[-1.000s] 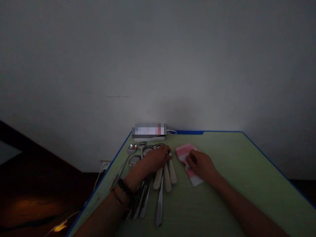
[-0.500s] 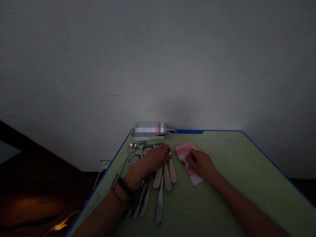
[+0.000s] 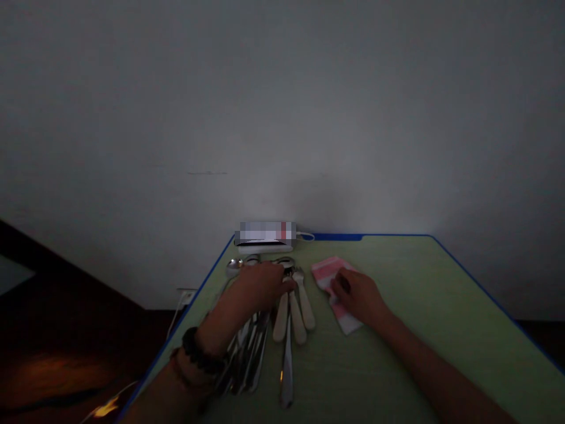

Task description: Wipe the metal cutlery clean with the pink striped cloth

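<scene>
My left hand (image 3: 260, 284) reaches over a spread of cutlery on the left of the green table. Its thumb points right, over the cream-handled pieces; the other fingers curl down, their tips hidden. Beneath and beside it lie several metal spoons (image 3: 286, 263) and a cream-handled fork (image 3: 304, 300). A long metal handle (image 3: 287, 377) points toward me. On the right, my right hand (image 3: 355, 292) is closed, its fingers pinching a folded pink-and-white cloth (image 3: 325, 269) that lies on the table.
A white device with a blurred front (image 3: 265, 248) stands at the table's back left, a white cable (image 3: 305, 237) beside it. Blue edging borders the green table (image 3: 419, 294), which stands by a grey wall. A wall socket (image 3: 188, 296) is at lower left.
My left hand has drawn back to the left over the cutlery, uncovering the fork's head and the spoon bowl near it. My right hand stays at the cloth.
</scene>
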Demonstrator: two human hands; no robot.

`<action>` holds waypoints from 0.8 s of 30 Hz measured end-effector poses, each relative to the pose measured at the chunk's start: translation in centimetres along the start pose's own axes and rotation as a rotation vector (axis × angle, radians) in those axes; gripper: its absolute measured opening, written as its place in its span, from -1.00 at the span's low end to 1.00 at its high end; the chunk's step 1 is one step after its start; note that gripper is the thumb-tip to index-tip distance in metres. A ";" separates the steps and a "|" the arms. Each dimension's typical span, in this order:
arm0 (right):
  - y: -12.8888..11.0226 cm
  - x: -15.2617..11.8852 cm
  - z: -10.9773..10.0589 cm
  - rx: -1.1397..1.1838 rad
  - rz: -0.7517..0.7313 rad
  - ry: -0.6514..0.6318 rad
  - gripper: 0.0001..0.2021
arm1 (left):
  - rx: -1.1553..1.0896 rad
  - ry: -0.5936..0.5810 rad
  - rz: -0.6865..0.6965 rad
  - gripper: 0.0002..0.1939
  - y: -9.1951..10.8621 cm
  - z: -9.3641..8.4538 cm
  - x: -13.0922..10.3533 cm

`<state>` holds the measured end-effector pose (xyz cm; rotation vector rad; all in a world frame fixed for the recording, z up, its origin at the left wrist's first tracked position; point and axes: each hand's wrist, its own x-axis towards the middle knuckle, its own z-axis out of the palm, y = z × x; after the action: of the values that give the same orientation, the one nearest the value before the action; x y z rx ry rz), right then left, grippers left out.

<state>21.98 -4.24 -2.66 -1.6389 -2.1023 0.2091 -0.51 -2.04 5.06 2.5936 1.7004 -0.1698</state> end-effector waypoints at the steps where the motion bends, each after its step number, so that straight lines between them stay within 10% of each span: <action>1: 0.0 0.0 0.0 -0.002 0.001 -0.001 -0.78 | 0.007 -0.037 0.004 -0.53 0.3 0.1 -0.2; 11: 0.1 0.1 0.0 -0.008 -0.006 -0.002 -0.78 | 0.009 -0.155 0.089 -0.65 1.1 0.2 -0.4; 24: -1.1 -0.5 -0.1 -0.121 -0.080 0.014 -0.77 | -0.167 -0.025 0.212 -0.67 0.1 -0.1 0.2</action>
<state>21.16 -5.05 -2.33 -1.6143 -2.2027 0.0450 -0.30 -1.86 5.13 2.6105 1.3546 -0.0503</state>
